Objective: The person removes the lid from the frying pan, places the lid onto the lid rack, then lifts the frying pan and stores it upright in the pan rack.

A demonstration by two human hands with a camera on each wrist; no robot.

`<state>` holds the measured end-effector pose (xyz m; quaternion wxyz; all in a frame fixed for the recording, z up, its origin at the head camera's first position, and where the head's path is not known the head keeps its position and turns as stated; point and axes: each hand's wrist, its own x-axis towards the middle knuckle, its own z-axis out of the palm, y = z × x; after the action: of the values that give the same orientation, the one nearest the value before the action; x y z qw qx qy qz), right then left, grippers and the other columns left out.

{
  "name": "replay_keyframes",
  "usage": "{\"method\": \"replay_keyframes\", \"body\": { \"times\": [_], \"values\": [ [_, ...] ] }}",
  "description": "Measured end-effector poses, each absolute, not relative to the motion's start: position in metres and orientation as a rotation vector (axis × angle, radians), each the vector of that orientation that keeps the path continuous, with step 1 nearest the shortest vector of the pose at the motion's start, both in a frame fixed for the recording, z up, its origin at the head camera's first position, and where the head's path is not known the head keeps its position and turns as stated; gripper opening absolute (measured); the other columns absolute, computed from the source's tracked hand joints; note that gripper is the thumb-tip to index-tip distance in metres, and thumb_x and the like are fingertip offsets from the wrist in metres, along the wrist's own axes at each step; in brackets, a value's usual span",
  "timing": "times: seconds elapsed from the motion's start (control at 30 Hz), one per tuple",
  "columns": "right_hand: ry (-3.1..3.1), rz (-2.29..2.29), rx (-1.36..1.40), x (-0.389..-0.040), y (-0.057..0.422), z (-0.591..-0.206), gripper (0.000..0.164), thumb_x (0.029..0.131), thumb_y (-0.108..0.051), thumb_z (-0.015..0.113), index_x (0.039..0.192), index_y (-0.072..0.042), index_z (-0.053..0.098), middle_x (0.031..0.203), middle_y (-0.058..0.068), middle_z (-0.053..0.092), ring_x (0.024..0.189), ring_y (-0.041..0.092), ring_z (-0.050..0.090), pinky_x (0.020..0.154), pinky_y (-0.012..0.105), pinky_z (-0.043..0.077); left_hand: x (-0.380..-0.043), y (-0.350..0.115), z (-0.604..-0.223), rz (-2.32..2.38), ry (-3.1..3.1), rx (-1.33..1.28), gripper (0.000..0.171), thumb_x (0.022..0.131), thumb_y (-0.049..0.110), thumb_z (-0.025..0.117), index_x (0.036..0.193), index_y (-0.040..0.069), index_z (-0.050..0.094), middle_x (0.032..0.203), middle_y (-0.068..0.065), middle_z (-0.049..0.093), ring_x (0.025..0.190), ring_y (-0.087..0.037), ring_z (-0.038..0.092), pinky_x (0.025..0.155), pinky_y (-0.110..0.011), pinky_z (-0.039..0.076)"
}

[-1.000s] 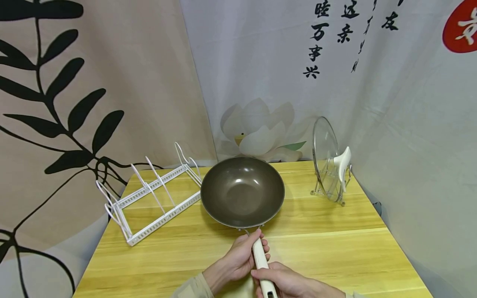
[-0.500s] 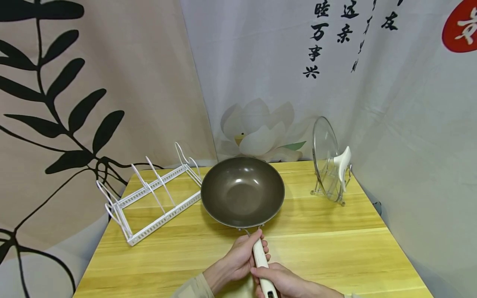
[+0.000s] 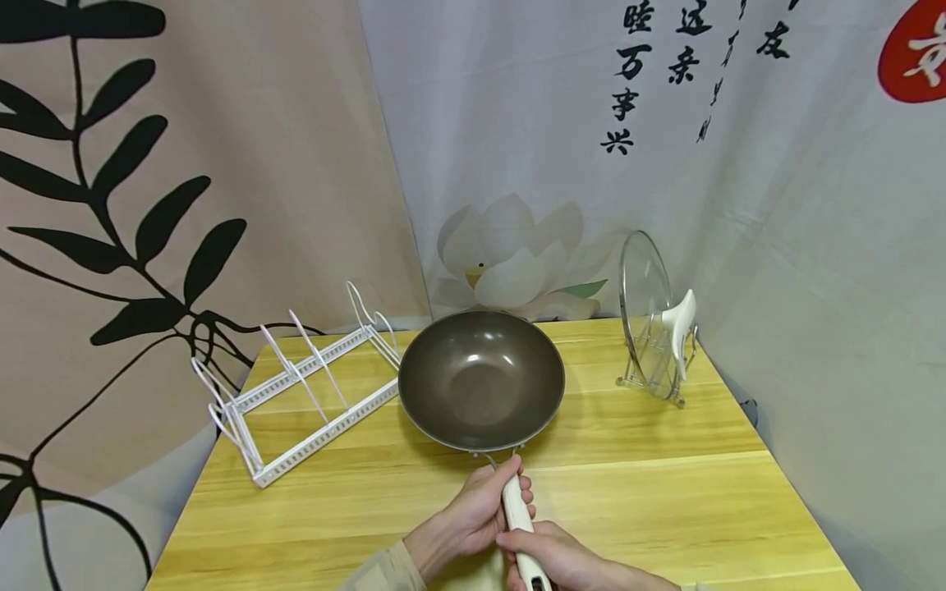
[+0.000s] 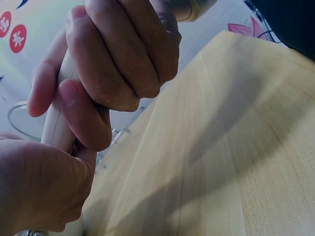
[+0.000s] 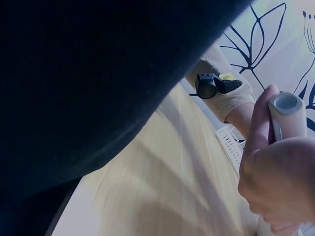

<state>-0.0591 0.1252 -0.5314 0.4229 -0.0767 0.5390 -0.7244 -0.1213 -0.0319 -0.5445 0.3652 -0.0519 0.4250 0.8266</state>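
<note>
A wok [image 3: 480,382] with a dark brown inside is at the middle of the head view, its bowl facing the camera and a shadow on the tabletop beneath. Its cream handle [image 3: 530,566] points toward the person. My left hand [image 3: 476,509] grips the handle close to the bowl, thumb along the top. Nearer the handle's end, my right hand [image 3: 562,554] holds it with the thumb across. In the left wrist view, the right hand's fingers [image 4: 118,54] curl round the handle above the left hand [image 4: 39,187]. The handle's hollow end [image 5: 288,103] shows in the right wrist view.
A white wire rack [image 3: 318,435] stands on the wooden table [image 3: 665,492] left of the wok, overlapped by its rim. At right, a glass lid [image 3: 643,304] with a white knob stands upright in a small wire stand [image 3: 628,379]. Curtains hang behind the table.
</note>
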Motion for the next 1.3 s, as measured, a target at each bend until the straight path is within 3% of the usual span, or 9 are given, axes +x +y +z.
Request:
{"method": "replay_keyframes", "body": {
  "times": [0.37, 1.13, 1.3],
  "values": [
    [1.537, -1.779, -0.140, -0.0552, 0.1207, -0.5307, 0.026, 0.100, -0.029, 0.062, 0.080, -0.012, 0.061, 0.057, -0.015, 0.061, 0.049, -0.002, 0.055, 0.046, 0.014, 0.046, -0.1206, -0.0302, -0.5446, 2.154, 1.057, -0.105, 0.024, 0.112, 0.033, 0.044, 0.108, 0.009, 0.042, 0.087, 0.007, 0.052, 0.075, -0.003, 0.052, 0.073, -0.018, 0.054],
    [1.626, -1.836, -0.163, -0.0517, 0.1202, -0.5355, 0.028, 0.098, -0.022, 0.060, 0.079, 0.000, 0.061, 0.053, -0.014, 0.060, 0.047, 0.000, 0.053, 0.044, 0.016, 0.043, -0.1221, -0.0295, -0.5426, 2.161, 1.044, -0.068, 0.018, 0.113, 0.025, 0.040, 0.109, 0.009, 0.036, 0.088, 0.006, 0.049, 0.075, -0.003, 0.050, 0.072, -0.017, 0.053],
    [1.611, -1.851, -0.168, -0.0516, 0.1191, -0.5340, 0.026, 0.097, -0.021, 0.060, 0.077, -0.005, 0.061, 0.052, -0.014, 0.059, 0.047, 0.000, 0.053, 0.044, 0.016, 0.042, -0.1230, -0.0308, -0.5418, 2.150, 1.040, -0.057, 0.017, 0.113, 0.025, 0.039, 0.108, 0.009, 0.035, 0.087, 0.007, 0.048, 0.075, -0.003, 0.051, 0.073, -0.016, 0.053]
  ]
}}
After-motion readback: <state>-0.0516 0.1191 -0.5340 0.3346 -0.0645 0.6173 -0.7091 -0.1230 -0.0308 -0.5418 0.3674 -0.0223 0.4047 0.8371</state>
